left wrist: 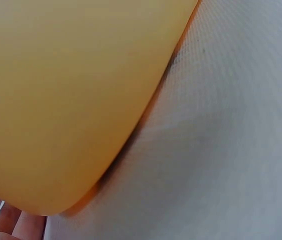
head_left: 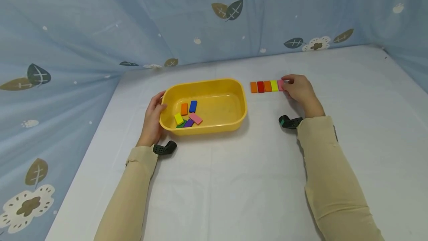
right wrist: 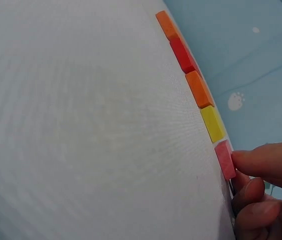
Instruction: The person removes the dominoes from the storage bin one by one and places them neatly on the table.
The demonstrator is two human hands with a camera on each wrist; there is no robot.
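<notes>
At the left, the left hand [head_left: 153, 118] had its thumb over the rim and its fingers bent round the outside of the yellow tub [head_left: 220, 107], gripping its left end; that light hold seemed enough, provided it did not drag the tub against the row. Inside, toward the tub's left end, lay 6 tiles: yellow [head_left: 179, 118], green [head_left: 181, 125], orange [head_left: 184, 109], purple [head_left: 188, 122], blue [head_left: 193, 106] and a loose pink tile [head_left: 195, 118]. Just right of the tub, 5 tiles lay flat on the white cloth [head_left: 214, 181] in a row: first orange tile [head_left: 254, 87], red tile [head_left: 260, 87], second orange tile [head_left: 268, 86], row yellow tile [head_left: 274, 85] and end pink tile [head_left: 280, 84]. The right hand [head_left: 299, 88] was nearly closed, thumb and fingers pinching the end pink tile at its outer side. In the right wrist view a thin gap seemed to part it from the row yellow tile, so a gentle nudge leftward, with the long sides kept parallel and the short ends level, was the careful way to seat it. Pressing hard risked skewing its neighbours; letting go called for spreading the fingertips straight outward, clear of the row.
</notes>
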